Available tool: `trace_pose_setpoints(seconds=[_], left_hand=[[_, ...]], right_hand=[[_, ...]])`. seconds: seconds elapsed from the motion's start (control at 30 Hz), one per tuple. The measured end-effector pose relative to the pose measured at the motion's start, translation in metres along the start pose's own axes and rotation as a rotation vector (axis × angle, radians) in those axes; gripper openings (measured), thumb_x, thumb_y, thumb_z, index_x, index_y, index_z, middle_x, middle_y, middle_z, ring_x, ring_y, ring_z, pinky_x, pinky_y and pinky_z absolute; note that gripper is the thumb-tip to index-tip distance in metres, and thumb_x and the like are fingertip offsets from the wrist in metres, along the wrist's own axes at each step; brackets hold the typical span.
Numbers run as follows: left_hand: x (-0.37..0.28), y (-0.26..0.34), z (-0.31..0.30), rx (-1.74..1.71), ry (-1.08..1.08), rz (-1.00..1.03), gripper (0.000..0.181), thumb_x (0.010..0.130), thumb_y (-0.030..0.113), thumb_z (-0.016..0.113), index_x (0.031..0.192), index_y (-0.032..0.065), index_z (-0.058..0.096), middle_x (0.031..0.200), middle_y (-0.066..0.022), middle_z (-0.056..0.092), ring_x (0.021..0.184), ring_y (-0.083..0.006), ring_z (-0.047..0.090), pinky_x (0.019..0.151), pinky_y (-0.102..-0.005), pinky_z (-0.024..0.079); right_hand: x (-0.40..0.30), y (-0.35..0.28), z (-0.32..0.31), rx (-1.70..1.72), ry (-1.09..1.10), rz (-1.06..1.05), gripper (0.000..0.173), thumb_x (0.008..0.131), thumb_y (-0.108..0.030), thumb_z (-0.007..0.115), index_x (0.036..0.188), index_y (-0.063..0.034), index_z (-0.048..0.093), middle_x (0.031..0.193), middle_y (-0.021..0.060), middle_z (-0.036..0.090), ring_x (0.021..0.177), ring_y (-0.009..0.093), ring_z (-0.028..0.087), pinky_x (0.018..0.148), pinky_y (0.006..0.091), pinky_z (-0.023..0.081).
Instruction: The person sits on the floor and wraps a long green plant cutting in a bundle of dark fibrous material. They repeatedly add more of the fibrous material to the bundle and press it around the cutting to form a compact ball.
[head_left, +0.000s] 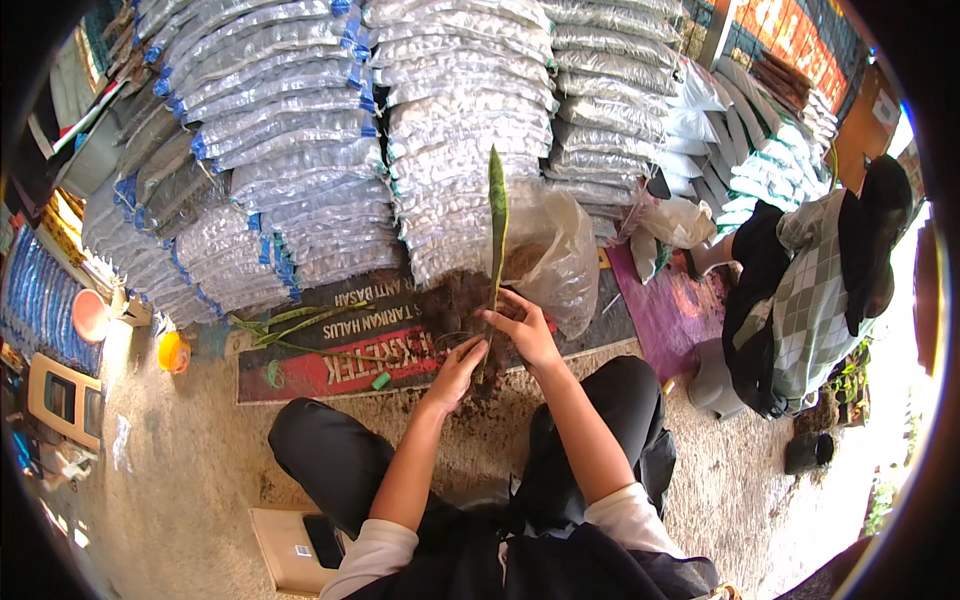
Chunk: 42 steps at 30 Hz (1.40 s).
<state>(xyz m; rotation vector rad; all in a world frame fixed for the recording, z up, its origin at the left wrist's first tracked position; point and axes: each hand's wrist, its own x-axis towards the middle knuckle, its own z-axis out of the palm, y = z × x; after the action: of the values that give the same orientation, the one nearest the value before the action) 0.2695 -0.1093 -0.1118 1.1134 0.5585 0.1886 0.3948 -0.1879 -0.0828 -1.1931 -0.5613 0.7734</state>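
An upright snake plant leaf (498, 217) with yellow edges stands between my hands. My right hand (529, 334) grips its lower part between thumb and fingers. My left hand (456, 373) pinches at its base from the other side, a little lower. Dark roots and soil hang around the base, partly hidden by my fingers. Behind my hands, a heap of dark fibrous material (454, 300) lies on a printed banner sheet (300, 371). Beside it is a clear plastic bag (574, 270) with brown matter inside. Several more snake plant leaves (289, 324) lie on the sheet at left.
Tall stacks of filled plastic sacks (465, 135) rise directly ahead. At right a person (806, 277) sits on a grey stool (712, 379) beside a purple sheet (667, 315). A cardboard box (281, 547) with a phone (324, 540) is at my lower left.
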Motion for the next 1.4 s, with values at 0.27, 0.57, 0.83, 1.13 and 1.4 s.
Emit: trace_pose_setpoints(seconds=[0.27, 0.57, 0.83, 1.13, 1.4], left_hand=[[0.009, 0.009, 0.002, -0.059, -0.005, 0.206, 0.044, 0.09, 0.018, 0.055, 0.126, -0.0033, 0.043, 0.107, -0.0112, 0.059, 0.082, -0.0154, 0.06, 0.067, -0.0281, 0.05], [0.023, 0.016, -0.063, -0.152, -0.066, 0.292, 0.038, 0.092, 0.018, 0.05, 0.127, 0.0037, 0.045, 0.107, -0.0116, 0.059, 0.083, -0.0189, 0.061, 0.068, -0.0343, 0.054], [0.02, -0.003, -0.092, -0.138, 0.063, 0.198, 0.038, 0.091, 0.018, 0.052, 0.126, 0.004, 0.046, 0.106, -0.0117, 0.059, 0.083, -0.0205, 0.061, 0.068, -0.036, 0.054], [0.027, -0.004, -0.098, -0.167, 0.134, 0.14, 0.039, 0.091, 0.015, 0.051, 0.127, 0.0019, 0.045, 0.105, -0.0136, 0.059, 0.08, -0.0217, 0.062, 0.069, -0.0366, 0.054], [0.039, -0.01, -0.099, -0.202, 0.124, 0.111, 0.039, 0.09, 0.016, 0.053, 0.125, 0.0006, 0.046, 0.104, -0.0143, 0.06, 0.081, -0.0215, 0.062, 0.069, -0.0371, 0.053]], right_hand=[[0.023, -0.013, 0.0, -0.168, -0.105, 0.052, 0.048, 0.08, -0.016, 0.067, 0.119, 0.0055, 0.049, 0.103, 0.0113, 0.062, 0.095, 0.014, 0.057, 0.082, 0.0283, 0.045], [0.09, 0.064, -0.103, -0.173, 0.354, 0.251, 0.029, 0.082, -0.026, 0.061, 0.095, -0.0009, 0.064, 0.088, 0.0086, 0.066, 0.077, 0.015, 0.061, 0.066, 0.0298, 0.047], [0.068, 0.199, -0.062, -1.462, -0.196, 0.292, 0.033, 0.075, -0.025, 0.062, 0.1, -0.0048, 0.058, 0.106, 0.0133, 0.056, 0.101, 0.031, 0.056, 0.081, 0.0428, 0.047], [0.118, 0.238, -0.054, -1.32, 0.266, 0.009, 0.052, 0.073, -0.019, 0.064, 0.119, -0.0057, 0.045, 0.125, 0.0145, 0.04, 0.112, 0.035, 0.043, 0.086, 0.0461, 0.042], [0.138, 0.279, -0.109, -0.818, 0.33, 0.264, 0.082, 0.072, -0.025, 0.07, 0.135, 0.0021, 0.024, 0.138, 0.026, 0.027, 0.12, 0.039, 0.038, 0.099, 0.0401, 0.034]])
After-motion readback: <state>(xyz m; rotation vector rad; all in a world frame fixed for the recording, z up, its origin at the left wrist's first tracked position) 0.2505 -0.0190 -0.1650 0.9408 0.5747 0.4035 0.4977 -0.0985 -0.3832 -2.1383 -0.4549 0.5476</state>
